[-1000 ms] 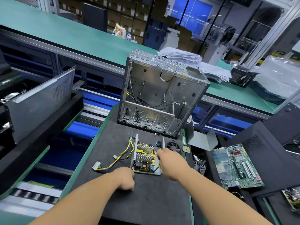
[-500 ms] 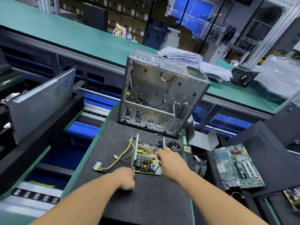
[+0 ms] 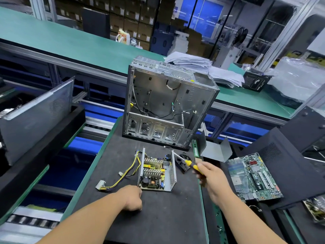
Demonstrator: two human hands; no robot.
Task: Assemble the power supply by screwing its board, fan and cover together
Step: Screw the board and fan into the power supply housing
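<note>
Now my right hand (image 3: 210, 173) grips the yellow screwdriver (image 3: 189, 163), at three o'clock from the power supply (image 3: 156, 172). My left hand (image 3: 132, 197), fingers curled, its hold hidden, rests at six; I should brace the chassis and seat the tip squarely.

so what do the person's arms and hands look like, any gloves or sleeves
Both forearms are bare as far as the frame shows, with no sleeve edge in view. The left hand and right hand wear no gloves. No watch, wristband or ring is visible.
</note>
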